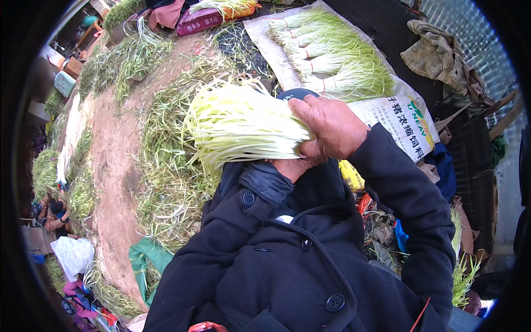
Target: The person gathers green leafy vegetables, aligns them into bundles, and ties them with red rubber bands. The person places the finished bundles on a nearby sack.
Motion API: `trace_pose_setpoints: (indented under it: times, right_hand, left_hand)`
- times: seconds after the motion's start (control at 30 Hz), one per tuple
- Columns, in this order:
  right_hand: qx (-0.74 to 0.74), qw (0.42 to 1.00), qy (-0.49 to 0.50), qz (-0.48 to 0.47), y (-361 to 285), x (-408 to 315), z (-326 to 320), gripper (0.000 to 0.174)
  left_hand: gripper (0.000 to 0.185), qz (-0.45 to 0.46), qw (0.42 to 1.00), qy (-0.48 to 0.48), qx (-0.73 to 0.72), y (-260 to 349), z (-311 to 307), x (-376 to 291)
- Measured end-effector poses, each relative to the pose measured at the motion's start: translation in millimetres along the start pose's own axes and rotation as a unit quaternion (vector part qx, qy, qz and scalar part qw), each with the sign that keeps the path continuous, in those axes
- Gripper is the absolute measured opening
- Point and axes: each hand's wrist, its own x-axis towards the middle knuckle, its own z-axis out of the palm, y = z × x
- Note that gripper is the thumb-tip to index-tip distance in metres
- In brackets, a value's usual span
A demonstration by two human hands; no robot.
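A thick bunch of pale yellow-green stalks (244,124), which look like blanched chives, lies sideways above my lap. My right hand (332,126) grips its right end, thumb below and fingers over the top. From beneath, my left hand (292,166) supports the same end; its fingers are mostly hidden by the stalks. The loose ends fan out to the left. Several tied bundles of similar greens (332,58) lie in a row beyond my right hand, with red bands around their pale ends. They rest on a flattened white woven sack (392,120) that bears printing.
Trimmed leaves and straw (174,182) are heaped left of my legs, beside a bare earth path (112,174). A green cloth (149,261) lies at lower left. Another person (58,218) sits at the far left. Crumpled fabric (439,54) lies at upper right, near translucent sheeting (468,25).
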Motion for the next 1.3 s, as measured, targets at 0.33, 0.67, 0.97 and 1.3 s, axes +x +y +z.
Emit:
trace_pose_setpoints:
  times: [0.33, 0.67, 0.97, 1.3]
  right_hand:
    - [0.003, 1.000, 0.006, 0.001, -1.0, -14.4, 6.4, 0.094]
    - [-0.086, 0.995, -0.010, 0.046, -12.3, -22.5, 20.0, 0.087]
    - [-0.060, 0.997, 0.013, 0.044, -6.1, -23.5, 26.0, 0.097]
    - [-0.053, 0.996, 0.000, 0.067, -6.7, -21.3, 27.5, 0.100]
  left_hand:
    - [0.080, 0.038, 0.999, -0.004, -0.008, -27.4, 12.0, -10.6]
    - [0.079, 0.010, 0.998, -0.044, 0.050, -29.1, 11.0, -16.2]
    - [0.087, -0.087, 0.954, -0.144, 0.248, 18.5, -25.4, -55.8]
    - [0.051, 0.008, 0.950, -0.310, -0.021, 135.5, -156.2, 8.2]
